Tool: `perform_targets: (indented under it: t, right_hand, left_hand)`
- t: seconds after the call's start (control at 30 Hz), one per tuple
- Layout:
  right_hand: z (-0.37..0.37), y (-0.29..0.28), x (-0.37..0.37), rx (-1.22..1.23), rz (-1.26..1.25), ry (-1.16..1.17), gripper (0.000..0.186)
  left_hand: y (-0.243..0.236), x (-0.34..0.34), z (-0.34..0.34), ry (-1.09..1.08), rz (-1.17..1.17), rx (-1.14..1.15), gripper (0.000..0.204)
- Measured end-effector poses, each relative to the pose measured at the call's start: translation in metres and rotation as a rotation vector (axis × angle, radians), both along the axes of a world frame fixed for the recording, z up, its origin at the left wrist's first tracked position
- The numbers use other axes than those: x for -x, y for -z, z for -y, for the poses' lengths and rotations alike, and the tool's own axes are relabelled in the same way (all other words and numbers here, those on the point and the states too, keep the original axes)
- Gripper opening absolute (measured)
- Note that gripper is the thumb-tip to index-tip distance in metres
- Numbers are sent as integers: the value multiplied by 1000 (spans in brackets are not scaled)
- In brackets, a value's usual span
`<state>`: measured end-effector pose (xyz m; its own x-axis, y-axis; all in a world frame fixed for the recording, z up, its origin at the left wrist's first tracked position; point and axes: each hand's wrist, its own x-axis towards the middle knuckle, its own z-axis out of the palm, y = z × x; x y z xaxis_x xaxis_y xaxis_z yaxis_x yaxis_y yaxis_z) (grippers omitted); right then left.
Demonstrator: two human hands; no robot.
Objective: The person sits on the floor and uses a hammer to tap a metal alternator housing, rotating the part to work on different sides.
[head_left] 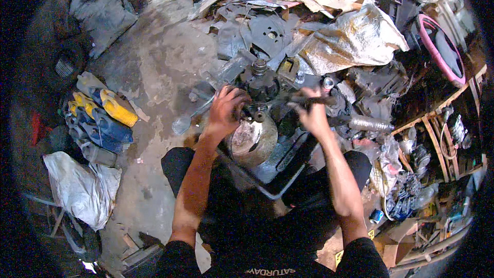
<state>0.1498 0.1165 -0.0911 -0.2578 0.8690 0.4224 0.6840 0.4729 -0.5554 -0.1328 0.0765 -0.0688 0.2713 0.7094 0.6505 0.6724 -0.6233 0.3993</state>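
Between my knees stands a dark, greasy machine part [261, 85] with a ringed, spring-like top. Below it is a rounded, worn metal body [253, 141] with a pale patch. My left hand [226, 110] curls its fingers against the left side of the dark part; what it grips, if anything, is hidden. On the other side, my right hand [313, 116] is blurred by motion. Its fingers close around a dark elongated tool [316, 101], held roughly level and apart from the machine part. The tool's exact kind is unclear.
A bent black frame [272, 193] lies close in front of me. Beyond the work are a grey disc [265, 36] and a silvery sheet [355, 36]. Yellow and blue containers [105, 113] and a white sack [85, 188] lie left. Scrap and a blue can [376, 216] crowd the right.
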Motion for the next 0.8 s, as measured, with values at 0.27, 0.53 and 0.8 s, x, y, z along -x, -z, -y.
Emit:
perform_targets:
  t: [0.27, 0.53, 0.8]
  right_hand:
    - [20, 4, 20, -57, 91, 33, 56]
    - [35, -7, 46, -187, 137, -19, 55]
    - [5, 4, 11, -175, -144, 269, 46]
  left_hand:
    - [8, -8, 4, -23, -104, 3, 43]
    - [5, -28, 22, -45, -126, -4, 41]
    - [5, -30, 18, -12, -79, -52, 34]
